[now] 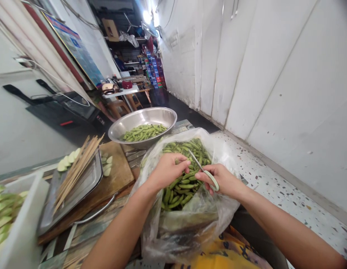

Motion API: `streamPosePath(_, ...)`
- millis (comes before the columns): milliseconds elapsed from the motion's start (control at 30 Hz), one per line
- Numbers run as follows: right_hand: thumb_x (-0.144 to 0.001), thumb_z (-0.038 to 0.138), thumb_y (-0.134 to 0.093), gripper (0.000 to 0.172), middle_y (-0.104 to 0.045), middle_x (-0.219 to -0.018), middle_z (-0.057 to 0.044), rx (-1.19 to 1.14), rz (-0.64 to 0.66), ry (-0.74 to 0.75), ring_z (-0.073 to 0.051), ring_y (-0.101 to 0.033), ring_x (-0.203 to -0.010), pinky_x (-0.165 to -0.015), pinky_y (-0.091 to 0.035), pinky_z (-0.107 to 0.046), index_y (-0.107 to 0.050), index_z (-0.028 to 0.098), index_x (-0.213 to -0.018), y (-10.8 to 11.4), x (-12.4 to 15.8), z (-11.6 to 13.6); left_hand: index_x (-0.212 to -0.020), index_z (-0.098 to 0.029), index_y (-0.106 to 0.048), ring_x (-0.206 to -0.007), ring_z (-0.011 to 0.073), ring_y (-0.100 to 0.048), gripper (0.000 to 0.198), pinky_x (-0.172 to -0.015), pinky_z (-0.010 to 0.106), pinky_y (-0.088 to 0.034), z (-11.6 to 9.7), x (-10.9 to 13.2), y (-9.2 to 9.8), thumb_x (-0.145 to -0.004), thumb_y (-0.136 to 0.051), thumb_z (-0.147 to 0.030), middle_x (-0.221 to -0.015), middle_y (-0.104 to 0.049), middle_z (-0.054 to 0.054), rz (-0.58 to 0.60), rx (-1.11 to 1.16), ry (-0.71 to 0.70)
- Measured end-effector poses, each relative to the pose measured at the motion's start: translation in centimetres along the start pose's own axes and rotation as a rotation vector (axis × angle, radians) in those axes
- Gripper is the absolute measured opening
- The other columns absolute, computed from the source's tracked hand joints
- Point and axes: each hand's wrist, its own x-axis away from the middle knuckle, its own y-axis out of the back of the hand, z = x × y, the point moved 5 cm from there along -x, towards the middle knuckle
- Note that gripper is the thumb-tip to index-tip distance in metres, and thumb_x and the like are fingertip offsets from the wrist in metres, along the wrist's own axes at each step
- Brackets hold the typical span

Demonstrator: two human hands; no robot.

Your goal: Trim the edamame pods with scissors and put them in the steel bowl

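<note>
My right hand (222, 179) grips a pair of scissors (211, 179) with pale green handles, its blades pointing up and left over the pods. My left hand (172, 166) is curled with thumb and fingers close together, left of the blades. A bit of green shows at its fingers, but whether it is a held pod I cannot make out. Below both hands, a clear plastic bag (224, 149) stands open, full of green edamame pods (177, 196). Behind the bag, a steel bowl (142, 114) holds more edamame pods (144, 132).
On the left, a metal tray (91, 177) with wooden skewers (78, 168) rests on a wooden cutting board (121, 168), near pale vegetable slices (68, 160). A white bin (24, 224) of cut vegetables stands at the lower left. A white wall (246, 74) runs along the right.
</note>
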Motion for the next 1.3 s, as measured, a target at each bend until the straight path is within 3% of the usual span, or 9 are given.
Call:
streamPosePath(233,-0.08,0.058,-0.06,0.048,-0.057,-0.065,-0.001,-0.224,-0.005,0.075,-0.011,-0.053,-0.052,-0.037,-0.038,-0.019,-0.06,0.012,-0.093,2.3,0.9,0.7,-0.068,-0.016,-0.067,-0.061,0.0155,-0.055,0.025,-0.063,0.025,-0.041,-0.9,1.4,10.2,-0.081,-0.051,-0.031,-0.066,-0.066,0.003,-0.528,-0.458,0.04)
streamPosePath(367,-0.08,0.058,-0.06,0.049,-0.056,-0.064,-0.001,-0.276,0.038,0.074,-0.013,-0.054,-0.053,-0.036,-0.036,-0.019,-0.061,0.012,-0.096,2.2,1.4,0.5,-0.097,-0.011,-0.067,-0.097,0.0268,-0.059,0.029,-0.088,0.035,-0.042,-1.2,-2.5,16.8,-0.082,-0.045,-0.023,-0.1,-0.069,0.014,-0.881,-0.838,0.097)
streamPosePath(467,-0.08,0.058,-0.061,0.048,-0.056,-0.064,-0.001,-0.308,0.045,0.078,-0.013,-0.055,-0.053,-0.036,-0.036,-0.018,-0.063,0.012,-0.094,2.1,1.8,0.3,-0.115,-0.007,-0.058,-0.11,0.0315,-0.055,0.041,-0.093,0.04,-0.041,1.1,-7.3,19.2,-0.079,-0.052,-0.028,-0.118,-0.061,0.022,-0.742,-0.904,0.262)
streamPosePath(600,-0.079,0.057,-0.062,0.047,-0.057,-0.064,-0.002,-0.342,0.002,0.095,-0.013,-0.057,-0.053,-0.036,-0.037,-0.018,-0.062,0.011,-0.091,3.2,2.5,0.1,-0.123,-0.007,-0.054,-0.12,0.039,-0.047,0.062,-0.098,0.049,-0.037,1.6,-9.3,16.6,-0.07,-0.065,-0.037,-0.131,-0.051,0.025,-0.588,-0.996,0.274)
streamPosePath(667,-0.079,0.056,-0.063,0.046,-0.058,-0.064,-0.003,-0.358,-0.038,0.099,-0.013,-0.057,-0.053,-0.035,-0.037,-0.017,-0.062,0.011,-0.091,4.0,2.5,0.0,-0.116,-0.012,-0.061,-0.114,0.0336,-0.053,0.045,-0.097,0.044,-0.039,-0.3,-8.4,12.3,-0.079,-0.054,-0.036,-0.121,-0.06,0.018,-0.563,-0.951,0.086)
streamPosePath(800,-0.079,0.055,-0.063,0.046,-0.058,-0.064,-0.003,-0.375,-0.036,0.08,-0.013,-0.058,-0.053,-0.034,-0.037,-0.016,-0.062,0.011,-0.092,4.4,2.0,-0.2,-0.087,-0.02,-0.074,-0.081,0.0216,-0.063,0.038,-0.076,0.03,-0.046,-2.1,-6.9,0.5,-0.082,-0.048,-0.047,-0.087,-0.072,0.006,-0.008,-0.714,-0.077)
streamPosePath(900,-0.079,0.055,-0.064,0.046,-0.058,-0.063,-0.003,-0.35,-0.03,0.07,-0.013,-0.058,-0.052,-0.034,-0.037,-0.016,-0.062,0.011,-0.093,4.0,1.8,-0.3,-0.079,-0.018,-0.074,-0.077,0.0235,-0.063,0.038,-0.072,0.032,-0.045,-1.6,-6.7,-4.6,-0.077,-0.054,-0.05,-0.081,-0.072,0.009,0.14,-0.727,-0.062)
streamPosePath(1033,-0.076,0.056,-0.066,0.046,-0.057,-0.062,-0.002,-0.303,-0.064,0.045,-0.013,-0.057,-0.053,-0.033,-0.035,-0.016,-0.061,0.012,-0.087,3.9,1.9,-0.5,-0.074,-0.015,-0.071,-0.079,0.0243,-0.063,0.025,-0.075,0.034,-0.044,0.2,-6.8,-5.2,-0.075,-0.059,-0.037,-0.078,-0.07,0.01,0.162,-0.738,-0.041)
streamPosePath(1300,-0.076,0.058,-0.064,0.044,-0.055,-0.056,0.001,0.03,0.039,-0.005,-0.008,-0.046,-0.041,-0.032,-0.034,-0.017,-0.054,0.015,-0.071,2.9,1.2,0.2,-0.097,-0.014,-0.071,-0.089,0.0198,-0.064,0.032,-0.081,0.028,-0.047,0.6,-2.6,-1.5,-0.083,-0.051,-0.036,-0.098,-0.072,0.005,0.046,-0.146,-0.131)
